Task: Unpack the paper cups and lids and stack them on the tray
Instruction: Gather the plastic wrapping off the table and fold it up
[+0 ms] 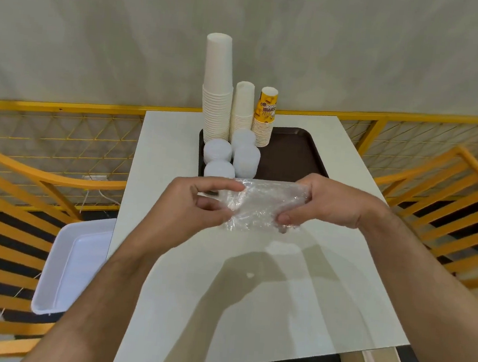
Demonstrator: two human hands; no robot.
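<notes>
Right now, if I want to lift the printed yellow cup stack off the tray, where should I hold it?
Probably grip the printed yellow cup stack low, around its ribbed rims, coming from the right: the brown tray lies bare there, while the white cup stack stands close on its left.

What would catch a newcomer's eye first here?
Two bare hands, left hand and right hand, grip a crumpled clear plastic wrapper above the white table. Behind them, on the dark brown tray, stand three upside-down paper cup stacks, the tall white cup stack highest, with white lid stacks in front.
</notes>
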